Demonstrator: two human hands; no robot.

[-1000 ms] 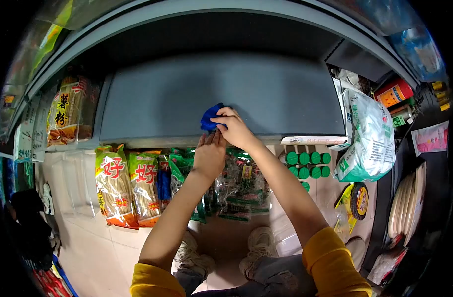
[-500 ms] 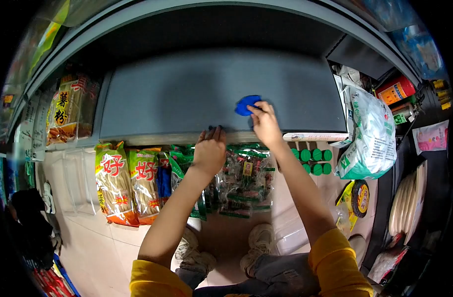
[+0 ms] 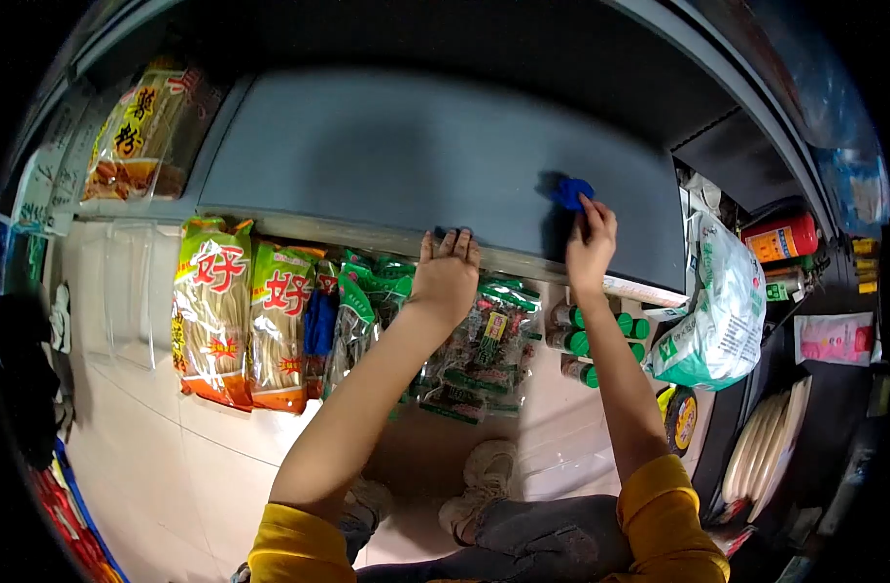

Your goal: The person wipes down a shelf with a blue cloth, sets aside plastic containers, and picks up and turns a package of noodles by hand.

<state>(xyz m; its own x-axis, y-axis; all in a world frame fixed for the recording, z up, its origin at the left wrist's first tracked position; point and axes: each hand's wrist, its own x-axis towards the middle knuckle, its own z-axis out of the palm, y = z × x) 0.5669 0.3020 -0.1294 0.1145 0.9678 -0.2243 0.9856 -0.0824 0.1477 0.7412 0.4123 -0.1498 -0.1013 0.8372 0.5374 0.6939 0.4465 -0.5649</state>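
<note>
My right hand (image 3: 592, 251) pinches a crumpled blue cloth (image 3: 570, 191) over the right part of the grey shelf (image 3: 367, 146); the cloth casts a dark shadow on the board. Farther left, my left hand (image 3: 446, 279) lies over the shelf's front edge, fingers stretched out and holding nothing. Just below that hand are clear packets with green trim (image 3: 488, 335), partly hidden by my forearm. Several green-capped jars (image 3: 575, 342) stand on the floor beside my right forearm.
Orange-and-green noodle bags (image 3: 211, 311) lie on the floor at left, near a clear plastic container (image 3: 131, 291). Another noodle bag (image 3: 139, 131) sits on the shelf beyond a divider. To the right are a white-green sack (image 3: 712, 311), a red cylinder (image 3: 780, 236) and stacked plates (image 3: 764, 442).
My right hand has moved right across the shelf with the blue cloth. My left hand has shifted slightly right along the front edge. The whole view has tilted.
</note>
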